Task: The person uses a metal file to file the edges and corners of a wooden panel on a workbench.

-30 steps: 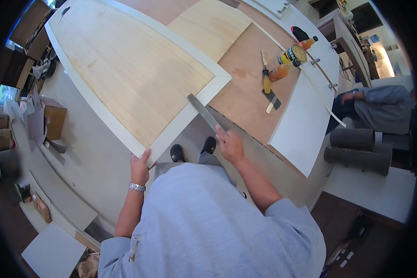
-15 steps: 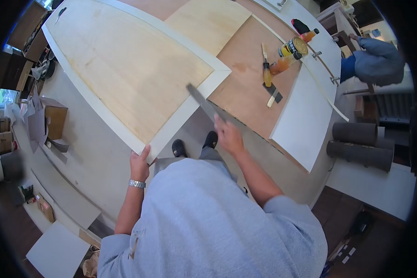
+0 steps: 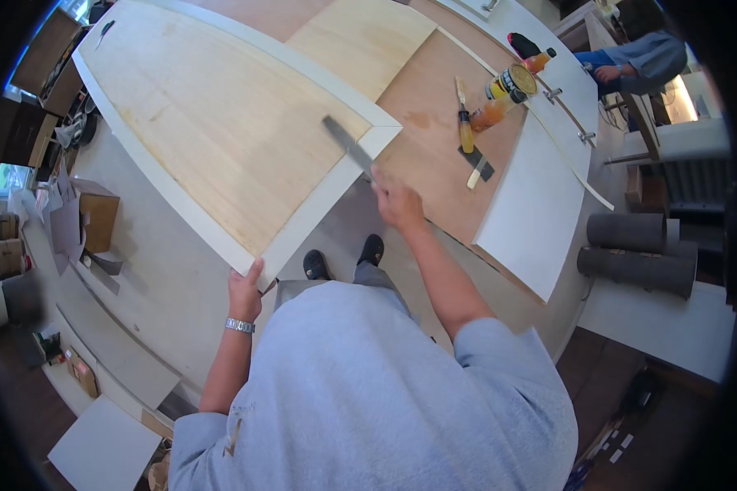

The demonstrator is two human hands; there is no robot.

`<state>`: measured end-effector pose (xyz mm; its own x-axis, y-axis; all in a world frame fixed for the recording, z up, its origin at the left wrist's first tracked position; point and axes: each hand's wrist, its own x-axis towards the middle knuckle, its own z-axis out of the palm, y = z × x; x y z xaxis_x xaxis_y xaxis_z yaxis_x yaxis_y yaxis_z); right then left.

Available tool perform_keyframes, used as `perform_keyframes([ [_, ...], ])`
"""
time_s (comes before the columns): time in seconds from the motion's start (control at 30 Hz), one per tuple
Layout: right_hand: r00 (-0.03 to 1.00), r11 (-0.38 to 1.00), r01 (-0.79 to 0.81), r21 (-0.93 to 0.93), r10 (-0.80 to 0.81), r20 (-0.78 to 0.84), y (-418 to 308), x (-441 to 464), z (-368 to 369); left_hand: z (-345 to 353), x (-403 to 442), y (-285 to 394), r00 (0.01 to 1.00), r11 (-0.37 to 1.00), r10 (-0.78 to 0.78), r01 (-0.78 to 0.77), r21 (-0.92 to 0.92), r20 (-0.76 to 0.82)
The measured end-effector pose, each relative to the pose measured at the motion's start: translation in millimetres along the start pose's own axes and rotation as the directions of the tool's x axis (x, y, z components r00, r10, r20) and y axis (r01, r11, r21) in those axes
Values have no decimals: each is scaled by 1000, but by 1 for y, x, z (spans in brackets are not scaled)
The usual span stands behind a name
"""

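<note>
A large wooden panel point(image 3: 221, 123) with a white border lies in front of me. At its near corner, my left hand point(image 3: 244, 293) grips the edge, thumb on top and fingers below. My right hand point(image 3: 399, 203) is closed round the near end of a long, flat grey metal file point(image 3: 348, 146), slightly blurred. The file slants across the panel's right-hand white edge, its far end over the wood. Whether its face touches the edge, I cannot tell.
On the brown board point(image 3: 434, 176) to the right lie a yellow-handled tool point(image 3: 466, 135) and a putty knife point(image 3: 477, 168). Orange bottles point(image 3: 487, 117) and a can point(image 3: 516, 79) stand there. A co-worker point(image 3: 647, 65) is at the far right. A cardboard box point(image 3: 98, 217) sits left.
My right hand and the file have moved forward, away from my body, along the panel edge. My left hand stays at the corner. The co-worker has shifted up and left in view.
</note>
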<state>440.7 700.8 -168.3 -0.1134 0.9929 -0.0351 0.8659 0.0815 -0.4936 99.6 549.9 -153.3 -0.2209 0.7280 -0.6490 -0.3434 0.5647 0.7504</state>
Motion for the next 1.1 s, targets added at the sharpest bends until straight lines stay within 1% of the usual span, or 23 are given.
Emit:
perform_keyframes([
  [0.1,998,997,-11,72,15,-62,9,20,-2,6,-3,9,1000,1000,3,-4,14,15],
  [0.13,998,999,17,29,-15,-54,11,10,-2,8,-4,10,1000,1000,11,-11,20,7],
  [0.2,997,995,72,-63,-73,-14,23,-40,3,8,-4,11,1000,999,16,-16,32,7],
  [0.27,992,995,100,-30,-102,-76,26,-53,3,7,-3,8,1000,999,22,-22,38,17],
  [0.33,999,999,33,0,-33,-28,18,-49,2,3,-1,4,1000,999,20,-20,30,2],
  [0.4,990,995,-102,-15,103,99,2,3,-14,4,-1,3,1000,1000,8,-8,29,-9],
  [0.5,998,998,-53,35,52,25,4,18,-15,8,-4,10,1000,999,-14,15,40,-21],
  [0.6,999,999,38,-6,-39,-38,25,-34,-5,10,-5,12,1000,999,-1,2,42,-7],
  [0.7,998,999,-23,43,20,61,23,-45,-13,2,-1,3,1000,999,-2,2,40,-6],
  [0.8,1000,1000,-25,-12,25,11,15,20,-9,4,-3,3,1000,999,-24,24,36,-7],
  [0.9,999,1000,-19,11,19,-26,12,33,-16,10,-5,14,1000,998,-27,27,49,-12],
  [0.97,1000,999,-10,-38,11,21,22,-8,-14,15,-9,16,999,998,-17,18,54,-27],
  [1.0,999,998,2,-66,1,52,28,-27,-14,13,-4,14,1000,999,-1,1,50,1],
  [1.07,999,999,-5,54,3,38,34,-46,-14,3,1,3,999,999,13,-15,49,43],
  [1.1,999,993,-15,120,11,34,34,-52,-11,1,1,0,1000,999,-6,5,47,27],
])
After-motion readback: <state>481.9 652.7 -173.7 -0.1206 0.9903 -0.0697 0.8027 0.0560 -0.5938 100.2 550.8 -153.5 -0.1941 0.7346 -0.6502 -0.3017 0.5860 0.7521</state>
